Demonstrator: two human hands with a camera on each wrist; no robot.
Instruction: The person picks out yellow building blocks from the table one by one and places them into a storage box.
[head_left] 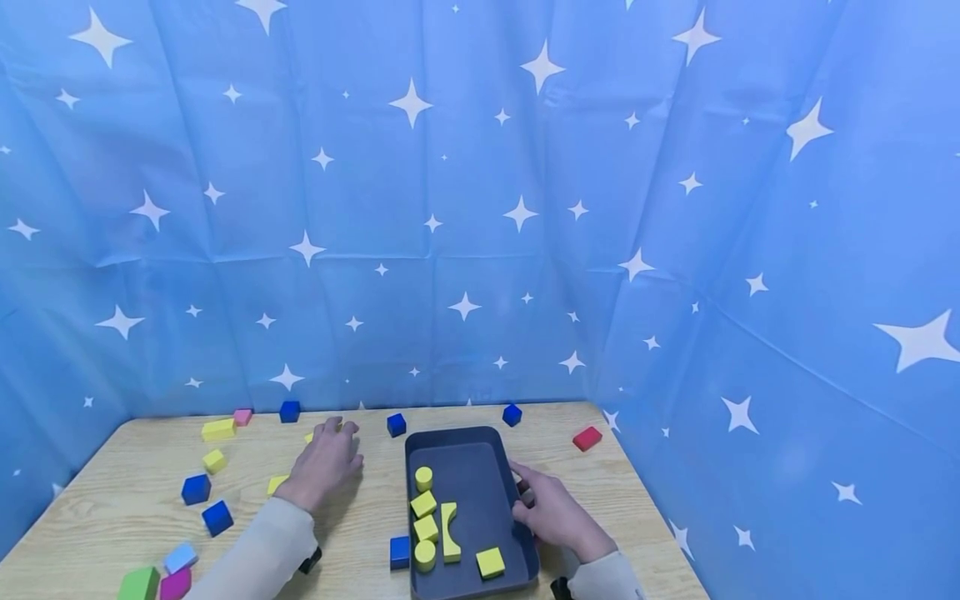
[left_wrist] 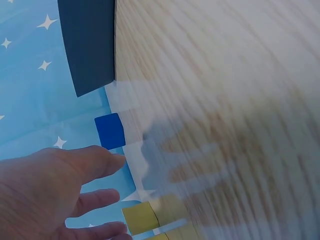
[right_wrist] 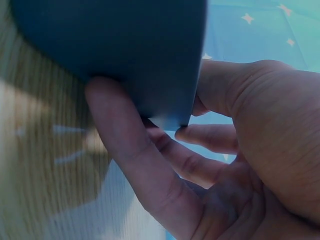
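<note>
My left hand (head_left: 327,458) hangs over the left-middle of the table with fingers loosely extended. Beside its fingers a yellow block (head_left: 308,437) is mostly covered, and another yellow block (head_left: 277,484) shows by the wrist. In the left wrist view, a yellow block (left_wrist: 140,218) and a blue cube (left_wrist: 110,131) appear past the fingertips, nothing in the hand. My right hand (head_left: 555,508) grips the right edge of a dark grey tray (head_left: 480,467), thumb over the rim, fingers outside. Inside the tray lie several yellow blocks, among them cylinders, cubes and an arch piece (head_left: 448,533).
Blue cubes (head_left: 217,517) and yellow blocks (head_left: 219,429) are scattered at left. Green (head_left: 139,583), magenta (head_left: 176,584) and light blue (head_left: 181,557) blocks lie front left. A blue block (head_left: 400,552) sits against the tray's left side; a red block (head_left: 587,438) lies at right.
</note>
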